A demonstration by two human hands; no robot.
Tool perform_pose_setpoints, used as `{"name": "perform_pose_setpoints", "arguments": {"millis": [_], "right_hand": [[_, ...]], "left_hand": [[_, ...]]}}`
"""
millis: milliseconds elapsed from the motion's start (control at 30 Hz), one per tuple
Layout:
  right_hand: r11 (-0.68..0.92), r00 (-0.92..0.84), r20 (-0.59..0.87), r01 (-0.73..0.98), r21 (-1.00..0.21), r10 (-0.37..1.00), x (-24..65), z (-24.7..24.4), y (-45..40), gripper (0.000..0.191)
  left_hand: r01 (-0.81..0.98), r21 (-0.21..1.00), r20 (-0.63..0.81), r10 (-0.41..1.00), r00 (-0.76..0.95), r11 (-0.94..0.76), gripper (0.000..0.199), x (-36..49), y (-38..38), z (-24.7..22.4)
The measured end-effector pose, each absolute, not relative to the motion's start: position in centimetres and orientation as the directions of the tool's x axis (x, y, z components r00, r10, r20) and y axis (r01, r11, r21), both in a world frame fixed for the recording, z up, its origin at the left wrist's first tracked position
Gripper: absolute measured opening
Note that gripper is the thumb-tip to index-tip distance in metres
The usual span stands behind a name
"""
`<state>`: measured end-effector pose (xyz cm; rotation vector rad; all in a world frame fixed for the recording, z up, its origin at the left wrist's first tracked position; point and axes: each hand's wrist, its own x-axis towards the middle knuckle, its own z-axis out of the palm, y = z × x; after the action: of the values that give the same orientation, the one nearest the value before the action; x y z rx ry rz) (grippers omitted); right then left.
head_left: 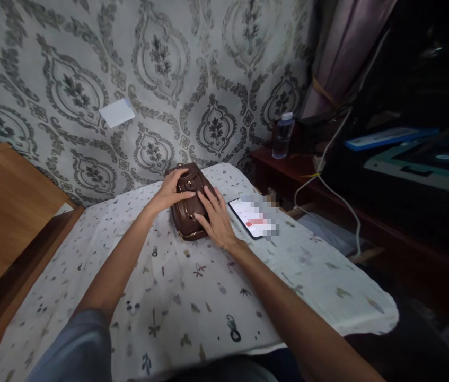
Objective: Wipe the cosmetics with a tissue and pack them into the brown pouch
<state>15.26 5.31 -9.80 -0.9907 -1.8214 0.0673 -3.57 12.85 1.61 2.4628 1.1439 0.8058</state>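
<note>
A brown leather bag with gold-coloured zips rests on a white, patterned cloth. Across the bag's upper left part lies my left hand, its thumb and fingers spread apart. My right hand rests on the bag's right side, also with its fingers apart. Both hands touch the bag without closing round it. Just right of my right hand, a phone lies face up with its screen lit, partly blurred out. The side of the bag beneath my hands is hidden.
Patterned wallpaper rises behind the cloth, with a white card on it. A wooden board stands at the left. On the right are a dark red table, a clear bottle and a white cable.
</note>
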Motion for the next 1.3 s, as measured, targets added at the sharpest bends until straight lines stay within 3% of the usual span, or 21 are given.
{"name": "perform_pose_setpoints", "arguments": {"millis": [300,467,767,900,1000,1300], "right_hand": [[0.592,-0.04,0.81,0.704,-0.393,0.584,14.0,-10.5,4.2,0.061],[0.563,-0.117,0.814,0.776,-0.282,0.569,13.4,-10.9,4.0,0.044],[0.596,-0.141,0.852,0.771,-0.225,0.504,13.6,-11.1,4.4,0.043],[0.593,-0.131,0.866,0.777,-0.212,0.482,13.6,-11.1,4.5,0.042],[0.589,-0.13,0.868,0.781,-0.207,0.479,13.6,-11.1,4.6,0.042],[0.595,-0.147,0.843,0.77,-0.231,0.517,13.7,-11.3,4.7,0.045]], "left_hand": [[0.624,0.492,0.344,0.793,0.502,-0.608,0.077,-3.5,13.1,1.5],[0.614,0.473,0.371,0.775,0.512,-0.632,0.075,-3.5,13.1,1.5],[0.544,0.567,0.404,0.784,0.472,-0.619,0.075,-4.0,13.0,0.8],[0.546,0.619,0.45,0.824,0.344,-0.565,0.051,-4.6,14.2,1.4],[0.598,0.586,0.486,0.827,0.282,-0.548,0.032,-5.0,15.3,2.6],[0.616,0.592,0.541,0.823,0.174,-0.519,0.011,-5.2,18.0,3.1]]}}
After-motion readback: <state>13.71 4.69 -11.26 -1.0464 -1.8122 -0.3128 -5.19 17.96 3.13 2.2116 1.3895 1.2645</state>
